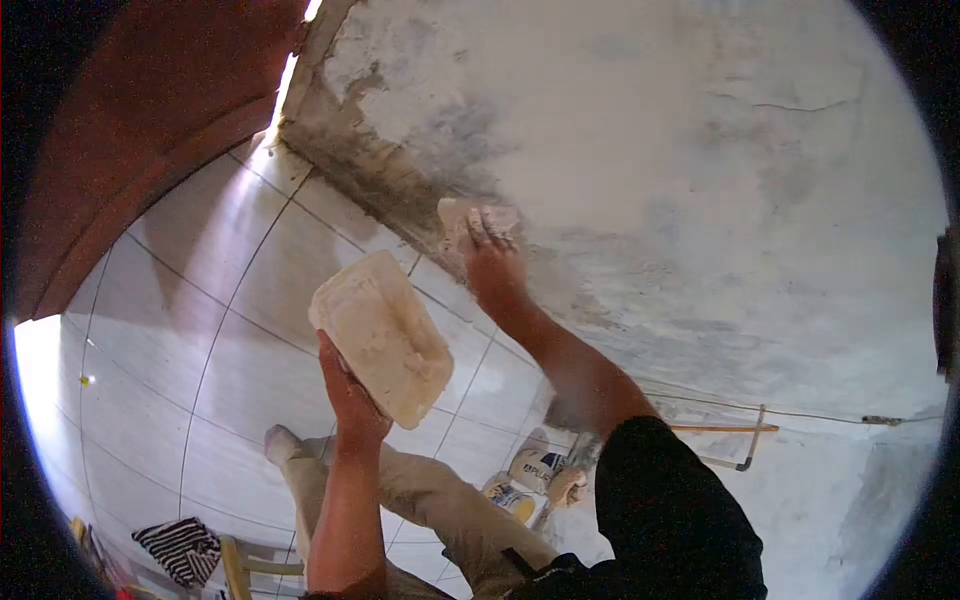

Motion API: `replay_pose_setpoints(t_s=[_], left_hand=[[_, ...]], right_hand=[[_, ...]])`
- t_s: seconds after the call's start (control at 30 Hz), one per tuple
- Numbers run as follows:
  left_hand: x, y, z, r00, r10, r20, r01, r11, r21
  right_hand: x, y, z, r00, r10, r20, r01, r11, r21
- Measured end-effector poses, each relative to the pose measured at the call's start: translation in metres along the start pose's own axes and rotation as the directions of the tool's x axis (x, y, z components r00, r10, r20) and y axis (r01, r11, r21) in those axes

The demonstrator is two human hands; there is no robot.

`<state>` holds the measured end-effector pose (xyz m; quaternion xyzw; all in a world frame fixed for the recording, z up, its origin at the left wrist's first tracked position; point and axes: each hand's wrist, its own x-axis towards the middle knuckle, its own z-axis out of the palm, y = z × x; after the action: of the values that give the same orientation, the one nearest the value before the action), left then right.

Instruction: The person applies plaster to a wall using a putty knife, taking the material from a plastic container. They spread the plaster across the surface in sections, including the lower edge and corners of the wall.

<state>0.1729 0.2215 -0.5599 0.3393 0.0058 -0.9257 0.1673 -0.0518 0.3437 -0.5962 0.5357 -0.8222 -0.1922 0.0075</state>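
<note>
My left hand [352, 392] holds a pale rectangular tub [382, 335] from below and one side, over the tiled floor; whitish paste coats its inside. Farther up and to the right, my right hand [490, 250] grips a flat, light-coloured scraper [460, 222] smeared with paste, its fingers spread over the top. The scraper lies against the lower part of the patchy wall [620, 150], near the dark stained strip along the floor. Its edge against the wall is partly hidden by the fingers.
A reddish-brown door [180, 90] stands at upper left, with light at its edge. Two containers [535, 468] [508, 497] sit by the wall below my right arm. Pipes [725, 428] run along the wall. A striped cloth [182, 550] and a yellowish frame [235, 570] are at lower left.
</note>
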Motion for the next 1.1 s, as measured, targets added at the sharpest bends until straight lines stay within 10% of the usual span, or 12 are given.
replay_pose_setpoints(t_s=[0.17, 0.33, 0.73, 0.87, 0.97, 1.1], left_hand=[[-0.013, 0.004, 0.01, 0.996, -0.012, 0.09, 0.023, 0.993, -0.119], [-0.025, -0.007, 0.016, 0.998, 0.015, 0.053, 0.003, 0.95, -0.313], [-0.071, 0.004, 0.026, 0.995, -0.092, 0.042, 0.097, 0.983, -0.153], [-0.113, 0.019, 0.025, 0.994, -0.108, 0.006, 0.108, 0.994, -0.032], [-0.141, 0.034, 0.042, 0.998, -0.06, 0.014, 0.059, 0.997, 0.05], [-0.191, 0.064, 0.123, 0.999, -0.04, 0.02, 0.037, 0.988, 0.148]], right_hand=[[0.012, 0.069, -0.198, 0.986, -0.101, -0.132, 0.064, 0.964, -0.26], [0.058, 0.122, -0.279, 0.918, -0.38, 0.115, 0.383, 0.767, -0.515], [-0.169, 0.171, -0.12, 0.935, 0.013, 0.355, 0.216, 0.771, -0.599], [-0.183, 0.128, -0.14, 0.482, 0.238, 0.843, -0.072, 0.97, -0.232], [-0.2, 0.113, -0.155, 0.822, 0.178, 0.54, -0.239, 0.97, 0.043], [-0.202, 0.093, -0.184, 0.978, 0.191, 0.087, -0.208, 0.933, 0.295]])
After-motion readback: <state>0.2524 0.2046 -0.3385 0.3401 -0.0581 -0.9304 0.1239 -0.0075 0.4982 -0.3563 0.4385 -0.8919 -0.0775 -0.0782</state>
